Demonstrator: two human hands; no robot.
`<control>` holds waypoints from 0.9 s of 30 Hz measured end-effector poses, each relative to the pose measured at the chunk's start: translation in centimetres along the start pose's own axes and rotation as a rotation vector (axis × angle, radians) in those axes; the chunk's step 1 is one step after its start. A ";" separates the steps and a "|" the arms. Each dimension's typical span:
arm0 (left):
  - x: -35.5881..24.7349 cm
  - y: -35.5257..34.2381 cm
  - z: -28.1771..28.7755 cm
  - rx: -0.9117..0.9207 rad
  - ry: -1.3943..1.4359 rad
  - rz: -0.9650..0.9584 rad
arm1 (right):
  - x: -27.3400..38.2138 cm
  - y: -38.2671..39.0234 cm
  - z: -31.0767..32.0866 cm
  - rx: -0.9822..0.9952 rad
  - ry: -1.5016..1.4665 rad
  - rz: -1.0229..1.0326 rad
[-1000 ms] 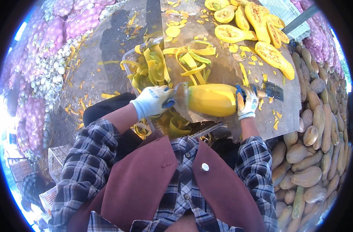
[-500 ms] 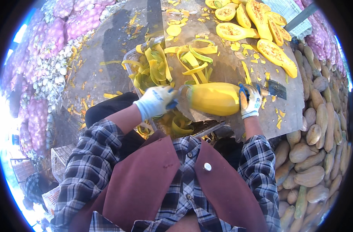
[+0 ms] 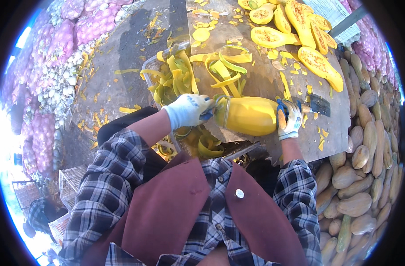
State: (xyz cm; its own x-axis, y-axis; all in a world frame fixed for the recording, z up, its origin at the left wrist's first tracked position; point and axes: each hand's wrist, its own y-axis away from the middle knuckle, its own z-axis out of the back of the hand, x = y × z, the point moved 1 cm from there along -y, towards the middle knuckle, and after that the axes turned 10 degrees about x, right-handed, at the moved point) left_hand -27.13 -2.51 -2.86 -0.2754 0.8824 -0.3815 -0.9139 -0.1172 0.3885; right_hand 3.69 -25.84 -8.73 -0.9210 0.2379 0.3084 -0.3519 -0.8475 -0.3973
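Brown board (image 3: 261,82), yellow squash (image 3: 253,116), pink sacks (image 3: 43,137)

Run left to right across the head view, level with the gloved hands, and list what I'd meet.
Pink net bags → left hand → peeled yellow squash → right hand → dark flat blade → unpeeled squash pile.

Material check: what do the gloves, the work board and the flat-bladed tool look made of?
Gloves: probably matte white knit fabric, with blue, perhaps rubbery coating showing at the fingers.
Work board: dull grey-brown sheet, perhaps wood or stiff cardboard; the stained surface leaves it open.
Flat-bladed tool: likely metal blade, being dark and straight-edged; handle possibly wooden, from its light-brown colour.
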 end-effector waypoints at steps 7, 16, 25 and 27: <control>3.5 -0.9 -1.6 0.058 0.109 -0.021 | 0.4 -0.2 -0.3 0.033 0.038 -0.059; 5.6 0.6 -2.8 0.029 0.182 0.146 | 1.4 -1.8 -1.5 0.230 0.162 -0.136; 4.5 -0.2 -4.6 -0.012 0.263 0.125 | 11.8 -1.5 -0.2 0.243 0.060 0.085; 5.7 -0.2 -4.8 -0.007 0.205 0.093 | 11.2 -2.3 -0.8 0.297 0.054 0.090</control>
State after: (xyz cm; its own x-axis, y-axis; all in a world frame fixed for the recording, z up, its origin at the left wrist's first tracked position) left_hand -29.96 0.38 -9.15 -0.4124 0.7566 -0.5074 -0.8838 -0.1971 0.4243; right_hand -5.94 -20.83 -5.00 -0.9566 0.1735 0.2341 -0.2116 -0.9660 -0.1487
